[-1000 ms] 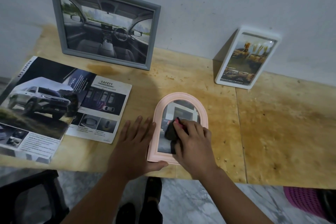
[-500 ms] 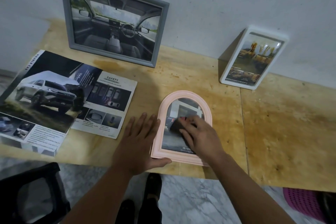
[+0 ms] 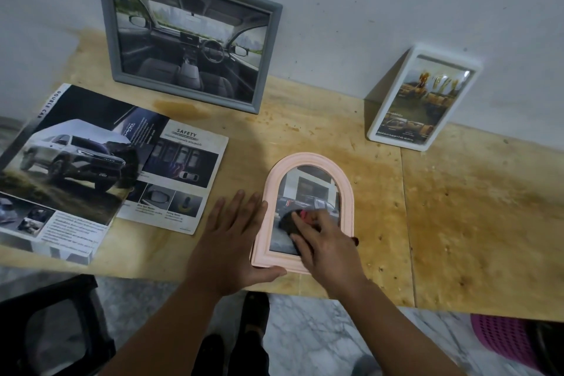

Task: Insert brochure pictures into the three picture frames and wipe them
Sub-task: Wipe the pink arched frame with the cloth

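An open car brochure (image 3: 91, 174) lies at the table's (image 3: 473, 223) left, below a grey frame (image 3: 189, 36) leaning on the wall. The left hand (image 3: 232, 241), fingers flat and spread, steadies the pink arched frame (image 3: 308, 214) lying near the front edge, while the right hand (image 3: 326, 244) presses a dark cloth (image 3: 290, 221) on its glass. A white frame (image 3: 424, 98) leans far right.

arched frame (image 3: 308, 214) lies on the table (image 3: 457, 223), brochure (image 3: 91, 174) left, two frames (image 3: 189, 36) (image 3: 424, 98) behind.
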